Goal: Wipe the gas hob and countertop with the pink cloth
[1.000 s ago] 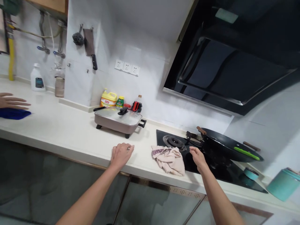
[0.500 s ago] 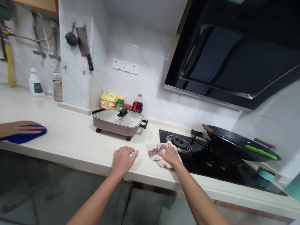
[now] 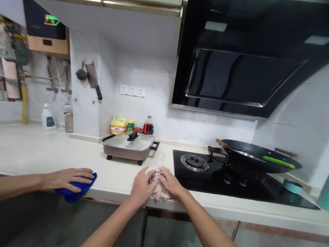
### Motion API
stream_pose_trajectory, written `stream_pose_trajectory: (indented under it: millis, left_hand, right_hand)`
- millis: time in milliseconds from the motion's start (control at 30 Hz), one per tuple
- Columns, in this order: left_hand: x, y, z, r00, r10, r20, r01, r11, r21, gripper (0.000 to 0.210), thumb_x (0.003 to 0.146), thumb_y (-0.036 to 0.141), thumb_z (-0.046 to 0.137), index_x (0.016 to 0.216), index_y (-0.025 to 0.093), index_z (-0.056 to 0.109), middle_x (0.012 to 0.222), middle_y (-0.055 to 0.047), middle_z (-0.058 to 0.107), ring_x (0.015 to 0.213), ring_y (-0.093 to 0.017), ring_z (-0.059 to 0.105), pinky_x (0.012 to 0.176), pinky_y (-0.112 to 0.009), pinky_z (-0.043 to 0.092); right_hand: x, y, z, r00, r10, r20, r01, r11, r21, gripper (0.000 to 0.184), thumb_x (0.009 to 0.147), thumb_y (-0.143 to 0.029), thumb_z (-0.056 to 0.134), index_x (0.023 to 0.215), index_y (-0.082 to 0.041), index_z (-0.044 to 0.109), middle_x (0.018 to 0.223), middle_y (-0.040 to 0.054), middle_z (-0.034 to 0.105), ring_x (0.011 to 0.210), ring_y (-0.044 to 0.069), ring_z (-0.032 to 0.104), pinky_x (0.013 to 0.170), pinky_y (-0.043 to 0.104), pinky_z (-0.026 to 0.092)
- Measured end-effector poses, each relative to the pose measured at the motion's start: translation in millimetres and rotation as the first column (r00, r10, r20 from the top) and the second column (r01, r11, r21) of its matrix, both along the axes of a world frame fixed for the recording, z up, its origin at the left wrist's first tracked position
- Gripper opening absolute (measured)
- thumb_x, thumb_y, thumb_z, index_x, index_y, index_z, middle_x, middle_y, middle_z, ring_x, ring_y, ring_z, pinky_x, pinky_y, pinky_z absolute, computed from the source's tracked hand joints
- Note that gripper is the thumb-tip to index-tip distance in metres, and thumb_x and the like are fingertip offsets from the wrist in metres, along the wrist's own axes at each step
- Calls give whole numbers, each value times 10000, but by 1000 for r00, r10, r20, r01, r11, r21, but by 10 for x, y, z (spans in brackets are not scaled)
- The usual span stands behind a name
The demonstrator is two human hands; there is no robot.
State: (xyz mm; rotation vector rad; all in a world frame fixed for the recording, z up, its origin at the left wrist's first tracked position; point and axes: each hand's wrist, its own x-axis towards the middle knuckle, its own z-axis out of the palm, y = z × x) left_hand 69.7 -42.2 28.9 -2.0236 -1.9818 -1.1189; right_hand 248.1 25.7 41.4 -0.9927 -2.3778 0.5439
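Both my hands meet at a pale patterned cloth [image 3: 161, 192] bunched on the counter near its front edge, left of the cooktop. My left hand [image 3: 142, 185] has its fingers curled against the cloth's left side. From the right, my right hand [image 3: 171, 181] presses on it with bent fingers. Part of the cloth is hidden under the fingers. At the left, another person's hand [image 3: 73, 178] lies flat on a blue cloth [image 3: 77, 192] that hangs a little over the counter edge.
Behind my hands stands an electric pan [image 3: 128, 151] with a glass lid. The black gas cooktop [image 3: 195, 180] on the right carries a large wok [image 3: 246, 157] with a green-handled tool. A teal tin [image 3: 293, 187] is at its right. A cleaver [image 3: 92, 77] hangs on the wall.
My right hand has drawn the patterned cloth leftward off the cooktop edge, and my left hand now touches it. The other person's hand and blue cloth have moved right toward the front edge.
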Motion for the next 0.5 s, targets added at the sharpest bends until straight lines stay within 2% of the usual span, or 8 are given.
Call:
stream_pose_trajectory:
  millis: [67, 133, 233, 300, 367, 433, 500]
  left_hand:
    - [205, -18, 43, 999, -31, -26, 26, 983, -180, 536, 896, 562, 548, 1384, 359, 636, 1591, -64, 475, 1468, -344, 411, 1185, -551, 344]
    - [392, 11, 88, 998, -31, -58, 7, 924, -383, 634, 859, 699, 517, 1423, 421, 595, 1647, -42, 399, 1496, -426, 344, 1172, -670, 277]
    - [576, 154, 141, 994, -23, -111, -42, 836, -547, 829, 780, 866, 452, 1502, 460, 494, 1708, -42, 268, 1527, -525, 201, 1141, -779, 162]
    - [634, 312, 154, 987, -20, -159, -72, 830, -552, 891, 762, 893, 435, 1537, 453, 442, 1727, -56, 207, 1530, -542, 162, 1135, -784, 139]
    - [654, 523, 149, 977, -4, -215, -109, 853, -510, 882, 779, 878, 430, 1542, 435, 442, 1727, -79, 203, 1522, -538, 188, 1135, -765, 154]
    - [652, 786, 132, 967, 35, -251, -151, 875, -460, 846, 806, 851, 430, 1534, 421, 458, 1717, -102, 227, 1512, -526, 224, 1134, -746, 173]
    - [643, 1092, 113, 961, 78, -264, -190, 883, -429, 812, 823, 834, 435, 1521, 422, 477, 1710, -110, 246, 1503, -521, 245, 1125, -747, 183]
  right_hand:
    - [309, 13, 4, 996, -32, -87, 42, 992, 119, 519, 974, -438, 453, 1433, -227, 573, 1608, 97, 438, 1490, 235, 379, 1250, 434, 262]
    - [734, 46, -17, 989, -93, -117, 119, 961, 250, 396, 943, -422, 507, 1250, -269, 704, 1517, 75, 548, 1446, 259, 435, 1242, 475, 269]
    - [1510, 114, -144, 951, -287, -115, 310, 891, 333, 357, 924, -424, 507, 1142, -278, 749, 1428, 83, 623, 1391, 286, 502, 1217, 533, 300]
    - [2017, 148, -300, 905, -403, -139, 426, 838, 342, 387, 918, -443, 482, 1109, -258, 762, 1361, 104, 666, 1328, 302, 563, 1176, 547, 368]
    - [2420, 151, -500, 874, -464, -146, 485, 804, 345, 421, 937, -469, 452, 1095, -243, 770, 1299, 117, 701, 1240, 293, 632, 1120, 515, 450]
    - [2672, 120, -716, 861, -493, -126, 500, 775, 386, 445, 966, -489, 433, 1105, -241, 776, 1277, 112, 720, 1213, 285, 660, 1086, 488, 496]
    - [2783, 66, -922, 850, -519, -88, 493, 727, 477, 435, 982, -491, 442, 1136, -262, 778, 1294, 83, 722, 1233, 283, 661, 1072, 474, 519]
